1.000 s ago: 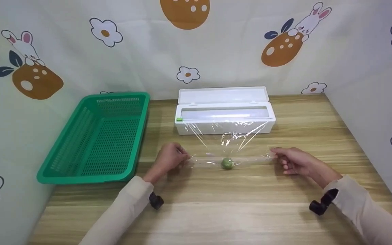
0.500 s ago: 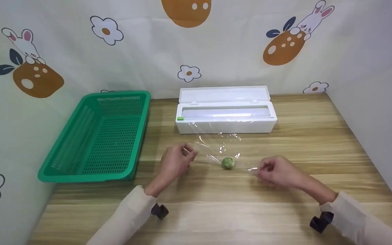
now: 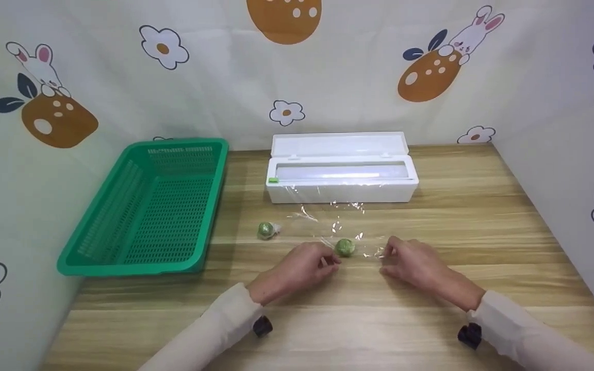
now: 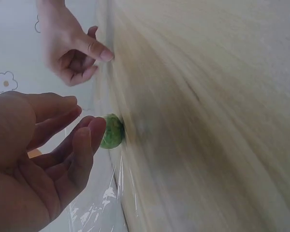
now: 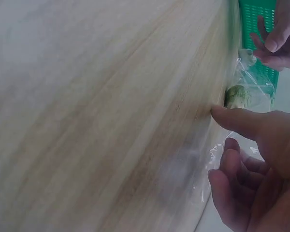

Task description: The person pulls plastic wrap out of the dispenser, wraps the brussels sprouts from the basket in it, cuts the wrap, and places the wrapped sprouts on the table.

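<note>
A small green Brussels sprout (image 3: 345,248) lies on the table at the front of a sheet of clear cling film (image 3: 336,225). The film runs from a white cling film dispenser (image 3: 342,194) behind it. My left hand (image 3: 302,265) is just left of the sprout, fingers loosely bent with nothing held; whether a fingertip touches the sprout I cannot tell. My right hand (image 3: 423,265) is to the sprout's right at the film's edge, thumb and fingers spread apart. In the left wrist view, the sprout (image 4: 113,131) shows beyond the left fingertips.
A second sprout wrapped in film (image 3: 266,230) sits left of the sheet. Farther left stands a green plastic basket (image 3: 205,226). The dispenser's lid (image 3: 339,145) is raised against the patterned backdrop (image 3: 214,87). Wooden tabletop (image 3: 359,330) extends toward me.
The film, held taut by both hands earlier, now lies low around the sprout, released. My left hand has moved right toward the sprout, uncovering the wrapped one. My right hand has moved left.
</note>
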The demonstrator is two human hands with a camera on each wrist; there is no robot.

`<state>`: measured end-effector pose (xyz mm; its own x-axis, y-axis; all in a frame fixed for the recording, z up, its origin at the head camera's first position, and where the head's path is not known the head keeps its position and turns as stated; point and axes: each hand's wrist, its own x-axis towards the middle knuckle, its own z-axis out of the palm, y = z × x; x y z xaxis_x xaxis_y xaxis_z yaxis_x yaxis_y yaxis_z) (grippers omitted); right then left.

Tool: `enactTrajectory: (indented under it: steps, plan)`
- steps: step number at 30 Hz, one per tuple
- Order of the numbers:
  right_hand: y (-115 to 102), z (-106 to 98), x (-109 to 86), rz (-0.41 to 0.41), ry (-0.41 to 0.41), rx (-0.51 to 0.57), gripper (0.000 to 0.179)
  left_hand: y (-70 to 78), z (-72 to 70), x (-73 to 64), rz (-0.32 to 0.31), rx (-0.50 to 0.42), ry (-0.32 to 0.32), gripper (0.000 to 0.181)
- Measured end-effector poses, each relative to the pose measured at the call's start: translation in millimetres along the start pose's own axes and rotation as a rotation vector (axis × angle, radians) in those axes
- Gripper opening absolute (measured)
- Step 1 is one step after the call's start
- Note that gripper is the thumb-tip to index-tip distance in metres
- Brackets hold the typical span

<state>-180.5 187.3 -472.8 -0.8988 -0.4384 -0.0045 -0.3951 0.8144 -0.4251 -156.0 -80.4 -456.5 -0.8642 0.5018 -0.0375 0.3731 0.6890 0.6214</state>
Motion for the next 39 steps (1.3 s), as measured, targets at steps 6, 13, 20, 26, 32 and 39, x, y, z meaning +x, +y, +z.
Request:
enactTrajectory:
  steps: [6, 13, 20, 26, 32, 39]
  plan:
    - [0, -4, 8.5, -0.019, 0.045, -0.004, 0.005, 1.6, -0.2, 5.8, 0.022, 0.053, 0.060, 0.020]
    - [-2, -15, 18.4, 0.021, 0.020, -0.018, 0.008, 1.4, -4.0, 12.5, -0.047, 0.049, 0.090, 0.027]
    - [-5, -24, 32.0, 0.040, 0.028, -0.044, 0.011, -4.0, 0.4, 19.1, -0.062, 0.050, 0.112, 0.030]
    - [-14, -22, 36.9, 0.124, 0.040, 0.005, 0.017, -9.0, 6.2, 23.0, -0.067, 0.078, 0.129, 0.039]
    - [-28, -11, 32.3, 0.016, 0.187, 0.067, 0.020, -10.5, 7.3, 27.8, -0.058, 0.082, 0.136, 0.038]
    - [-36, 3, 29.0, -0.101, 0.157, 0.045, 0.017, -12.9, 6.8, 35.0, -0.102, 0.069, 0.137, 0.039]
